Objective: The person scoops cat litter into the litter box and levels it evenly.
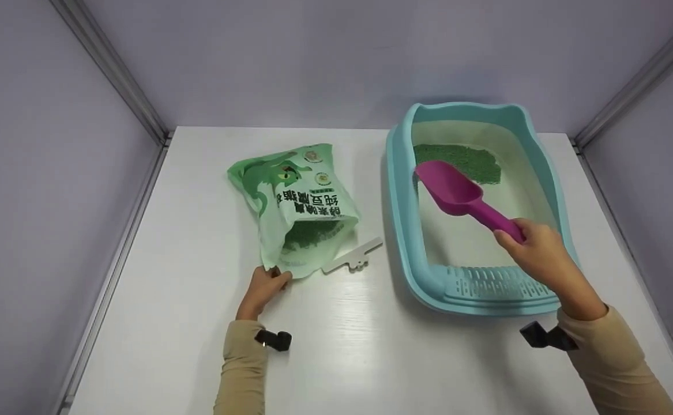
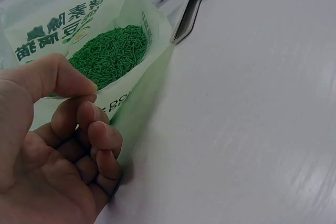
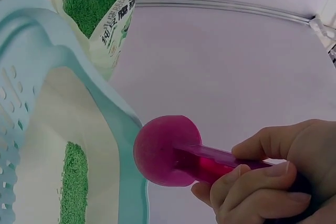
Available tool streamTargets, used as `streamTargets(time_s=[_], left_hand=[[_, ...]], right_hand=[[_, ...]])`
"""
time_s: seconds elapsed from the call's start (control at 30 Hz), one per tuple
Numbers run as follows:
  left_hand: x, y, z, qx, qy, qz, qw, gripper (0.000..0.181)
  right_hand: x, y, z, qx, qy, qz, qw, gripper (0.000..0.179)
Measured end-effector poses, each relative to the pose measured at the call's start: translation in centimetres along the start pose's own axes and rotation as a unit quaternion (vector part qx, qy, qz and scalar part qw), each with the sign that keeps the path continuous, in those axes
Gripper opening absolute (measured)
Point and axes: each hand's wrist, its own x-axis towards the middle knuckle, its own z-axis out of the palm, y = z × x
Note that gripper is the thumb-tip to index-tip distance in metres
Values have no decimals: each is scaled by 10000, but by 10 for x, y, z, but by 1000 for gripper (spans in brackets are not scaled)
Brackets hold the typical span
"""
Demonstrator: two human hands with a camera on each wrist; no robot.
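My left hand [image 1: 265, 288] pinches the lower edge of the mouth of a green cat litter bag [image 1: 307, 196], which lies on the table with its opening toward me. Green pellets [image 2: 113, 53] show inside it. The right hand [image 1: 541, 251] grips the handle of a magenta scoop [image 1: 454, 187], held above a light blue litter box [image 1: 399, 219]. No pellets show in the scoop's bowl in the head view. A patch of green pellets [image 1: 469, 161] is spread on the pale floor of the box, toward its far end.
A flat pale tool with a notched, cut-out edge [image 1: 353, 257] lies between the bag and the litter box. The box's near end has a slotted step [image 1: 489, 282]. Lilac walls [image 1: 336, 63] enclose the white table [image 1: 342, 346] at the back and sides.
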Motion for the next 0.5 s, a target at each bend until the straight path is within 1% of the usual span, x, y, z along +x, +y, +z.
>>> streamTargets(time_s=[0.17,0.4,0.5], left_hand=[[0,-1,0,-11,6,-17,10000,21],[-26,33,-4,15,-222,28,9997,21],[-26,34,-3,59,-202,-35,9998,21]], right_hand=[[-6,-7,-1,-73,-71,-140,9998,33],[-11,-14,1,-96,-70,-249,9996,31],[-11,-15,3,-100,-78,-304,9995,30]])
